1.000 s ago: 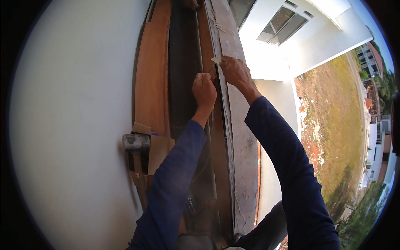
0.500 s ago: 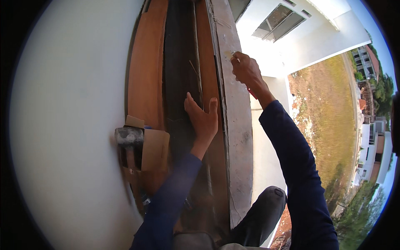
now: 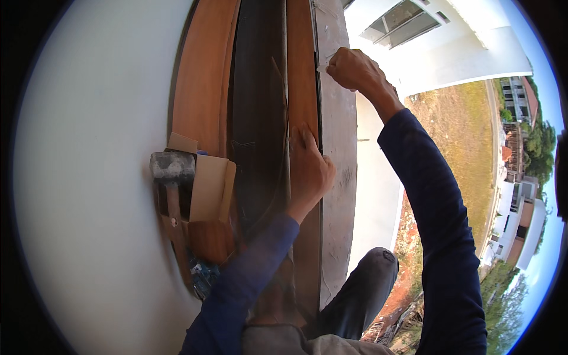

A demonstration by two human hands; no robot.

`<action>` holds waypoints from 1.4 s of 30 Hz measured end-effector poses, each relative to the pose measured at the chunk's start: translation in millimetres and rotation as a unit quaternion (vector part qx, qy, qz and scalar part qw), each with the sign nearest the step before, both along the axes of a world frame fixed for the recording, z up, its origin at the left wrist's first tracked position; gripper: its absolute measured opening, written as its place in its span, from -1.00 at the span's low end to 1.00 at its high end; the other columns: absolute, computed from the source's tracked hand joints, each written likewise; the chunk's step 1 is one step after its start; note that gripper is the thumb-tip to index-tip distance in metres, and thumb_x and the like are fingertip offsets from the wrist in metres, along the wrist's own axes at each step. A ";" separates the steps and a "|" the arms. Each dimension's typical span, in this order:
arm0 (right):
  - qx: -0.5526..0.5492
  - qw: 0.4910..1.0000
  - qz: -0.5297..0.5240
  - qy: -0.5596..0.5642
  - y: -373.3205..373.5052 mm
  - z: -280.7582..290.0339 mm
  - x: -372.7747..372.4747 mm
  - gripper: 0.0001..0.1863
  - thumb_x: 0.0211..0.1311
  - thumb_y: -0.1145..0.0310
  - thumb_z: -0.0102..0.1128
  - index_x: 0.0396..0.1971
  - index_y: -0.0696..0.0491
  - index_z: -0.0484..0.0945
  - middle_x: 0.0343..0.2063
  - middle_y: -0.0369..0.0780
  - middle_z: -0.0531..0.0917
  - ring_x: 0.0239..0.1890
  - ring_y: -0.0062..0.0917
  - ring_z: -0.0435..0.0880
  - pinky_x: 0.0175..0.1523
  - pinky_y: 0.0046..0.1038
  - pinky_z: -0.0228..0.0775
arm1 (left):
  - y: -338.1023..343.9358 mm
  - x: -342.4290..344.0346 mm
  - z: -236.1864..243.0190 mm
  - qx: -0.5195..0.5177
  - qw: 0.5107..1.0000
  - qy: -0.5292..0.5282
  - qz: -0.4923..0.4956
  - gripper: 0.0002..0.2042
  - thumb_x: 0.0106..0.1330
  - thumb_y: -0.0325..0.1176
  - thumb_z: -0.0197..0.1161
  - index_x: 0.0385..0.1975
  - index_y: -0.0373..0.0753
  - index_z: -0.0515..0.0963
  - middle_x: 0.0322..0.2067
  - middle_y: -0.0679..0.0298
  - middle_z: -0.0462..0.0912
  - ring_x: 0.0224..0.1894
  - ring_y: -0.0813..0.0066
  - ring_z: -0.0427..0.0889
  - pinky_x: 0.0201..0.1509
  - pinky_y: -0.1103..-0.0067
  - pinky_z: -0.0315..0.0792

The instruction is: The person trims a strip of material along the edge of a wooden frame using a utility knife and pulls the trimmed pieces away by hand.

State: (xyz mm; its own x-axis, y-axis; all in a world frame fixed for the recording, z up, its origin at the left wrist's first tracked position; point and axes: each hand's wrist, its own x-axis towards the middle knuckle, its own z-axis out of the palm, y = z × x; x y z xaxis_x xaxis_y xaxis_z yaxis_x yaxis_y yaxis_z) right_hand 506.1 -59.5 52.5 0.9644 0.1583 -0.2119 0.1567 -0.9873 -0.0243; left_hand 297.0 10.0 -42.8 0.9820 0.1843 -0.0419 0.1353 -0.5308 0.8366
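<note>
My left hand (image 3: pixel 312 171) lies on the narrow brown wooden strip (image 3: pixel 302 77), its fingers stretched along the wood and the thumb near the strip's right edge. Higher up on the right, my right hand (image 3: pixel 361 71) is closed round a small tool with a pale tip (image 3: pixel 321 69). That tip points left, at the seam between the wooden strip and the grey masonry ledge (image 3: pixel 338 142). The tool's handle is hidden in my fist, so its exact kind does not show. Left of the strip runs a dark recessed band (image 3: pixel 259 89).
A mallet (image 3: pixel 173 168) with a grey-black head leans by an open cardboard box (image 3: pixel 210 186) at the left. Beyond them are a wider brown wooden panel (image 3: pixel 204 77) and a white wall (image 3: pixel 100 165). Past the ledge, a drop opens to dry grass (image 3: pixel 458 160).
My left hand has come down from above the dark band onto the wooden strip. My right hand has moved slightly up and right, its tool now by the seam. The view has shifted a little.
</note>
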 end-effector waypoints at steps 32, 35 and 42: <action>-0.083 0.996 0.018 0.017 27.9 31.8 -27.1 -0.79 0.17 0.39 0.16 -0.22 0.07 0.67 -0.23 -0.06 0.70 -0.15 -0.09 0.70 -0.11 -0.19 0.55 | -0.7 1.2 -1.8 -0.006 1.000 0.019 -0.008 -0.29 0.16 -0.60 0.04 0.35 -0.59 -0.04 0.30 -0.45 0.00 0.38 -0.33 0.08 0.50 0.26 -0.01; -0.084 0.996 0.029 0.011 27.9 33.0 -29.0 -0.79 0.16 0.39 0.16 -0.23 0.06 0.68 -0.22 -0.06 0.70 -0.13 -0.09 0.69 -0.10 -0.19 0.55 | 0.6 0.9 0.5 -0.016 0.999 0.035 -0.011 -0.29 0.16 -0.60 0.05 0.35 -0.58 -0.03 0.31 -0.44 -0.01 0.39 -0.32 0.06 0.50 0.26 -0.02; -0.051 0.997 0.058 -0.007 20.0 30.0 -32.4 -0.75 0.15 0.35 0.07 -0.31 0.18 0.65 -0.27 0.08 0.69 -0.22 0.02 0.69 -0.14 -0.08 0.54 | -1.9 1.0 0.4 -0.010 0.999 0.042 -0.009 -0.29 0.16 -0.60 0.07 0.35 -0.58 -0.02 0.32 -0.43 -0.01 0.40 -0.32 0.04 0.50 0.26 -0.01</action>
